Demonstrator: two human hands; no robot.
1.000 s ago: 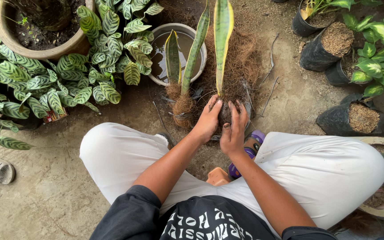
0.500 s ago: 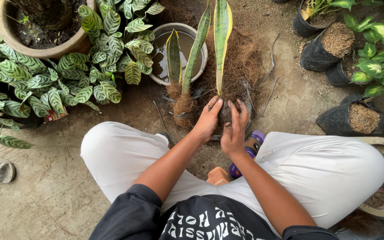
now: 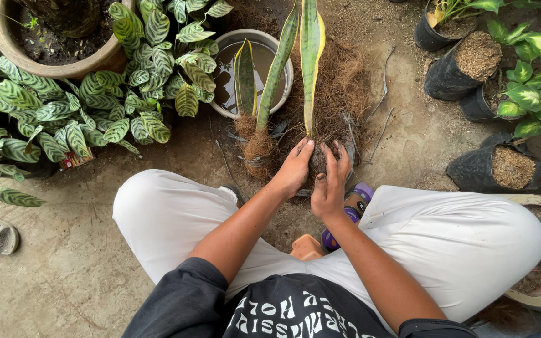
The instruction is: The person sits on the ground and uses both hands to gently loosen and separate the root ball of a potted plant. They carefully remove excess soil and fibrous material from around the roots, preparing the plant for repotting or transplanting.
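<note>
While both hands are closing on the root ball of the tall yellow-edged snake plant, the person is working it on the ground between the knees.
Root ball is sitting on the concrete just beside a smaller divided clump, a water-filled basin behind. Likely best handled by gripping low at the base and teasing roots apart gently, keeping the leaf upright, not tugging the blade. Left hand is curling around the ball's left side, fingers pressed in; right hand is cupping the front, fingers spread and bent. Both forearms are reaching forward, wrists angled down.
</note>
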